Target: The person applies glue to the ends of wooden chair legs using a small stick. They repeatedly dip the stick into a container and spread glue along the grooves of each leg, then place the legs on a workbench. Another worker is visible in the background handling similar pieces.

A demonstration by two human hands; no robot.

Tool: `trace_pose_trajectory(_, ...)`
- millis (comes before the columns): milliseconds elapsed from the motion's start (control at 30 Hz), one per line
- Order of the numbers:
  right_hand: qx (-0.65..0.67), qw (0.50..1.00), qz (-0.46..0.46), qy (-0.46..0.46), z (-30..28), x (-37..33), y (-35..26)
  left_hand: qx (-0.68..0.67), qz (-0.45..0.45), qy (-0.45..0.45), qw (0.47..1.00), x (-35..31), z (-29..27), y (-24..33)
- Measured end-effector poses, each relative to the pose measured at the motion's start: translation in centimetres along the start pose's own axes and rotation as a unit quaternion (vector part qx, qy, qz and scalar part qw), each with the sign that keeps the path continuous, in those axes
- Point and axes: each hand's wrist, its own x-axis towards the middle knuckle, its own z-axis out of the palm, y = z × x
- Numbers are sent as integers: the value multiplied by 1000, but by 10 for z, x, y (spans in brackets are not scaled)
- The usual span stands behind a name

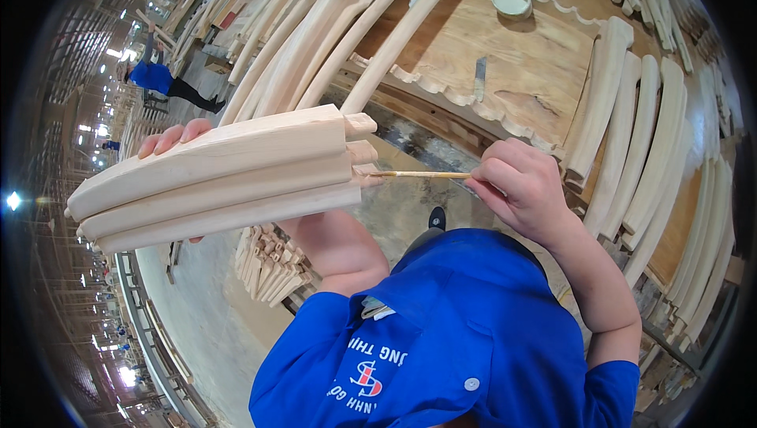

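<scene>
My left hand (175,138) is wrapped round a bundle of three pale, curved wooden pieces (229,171), held side by side in front of me. Short tenons (361,123) stick out of their right ends. Most of that hand is hidden behind the wood; only fingertips show over the top edge and a little below. Pinched in my right hand (516,183) is a thin, light-coloured brush (426,175), pointing left. Its tip meets one of the lower tenons. A small grey edge shows under the right fingers; I cannot make out what it is.
A wooden table (544,57) ahead carries a bowl of white liquid (511,0) and a flat grey blade (479,78). Curved wooden parts (603,104) lie at right, with more (315,41) at far left. Small wooden pieces (272,265) are piled low. Another person (154,75) stands far left.
</scene>
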Motion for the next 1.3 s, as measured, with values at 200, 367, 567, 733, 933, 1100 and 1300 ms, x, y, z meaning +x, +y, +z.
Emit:
trace_pose_trajectory(200, -126, 990, -60, -36, -13, 6, 2, 53, 20, 17, 998, -5, 6, 0)
trace_pose_trajectory(367, -11, 1000, 5, -9, -11, 25, 14, 76, 25, 21, 997, -2, 1, -16)
trace_pose_trajectory(567, -14, 996, 84, -40, 5, 66, 22, 117, 15, 22, 993, 19, -24, -29)
trace_pose_trajectory(733, -180, 976, 81, 94, 10, 95, 69, 270, -55, -31, 961, 87, -87, -21)
trace_pose_trajectory(933, -483, 824, 293, 23, -54, 125, 133, 652, 155, -294, 682, 170, -58, -37)
trace_pose_trajectory(1100, -550, 746, 356, -117, -53, 169, 143, 771, 320, -410, 367, 194, -77, -29)
trace_pose_trajectory(1300, -492, 752, 435, -59, -33, 145, 177, 751, 318, -447, 367, 188, -89, -8)
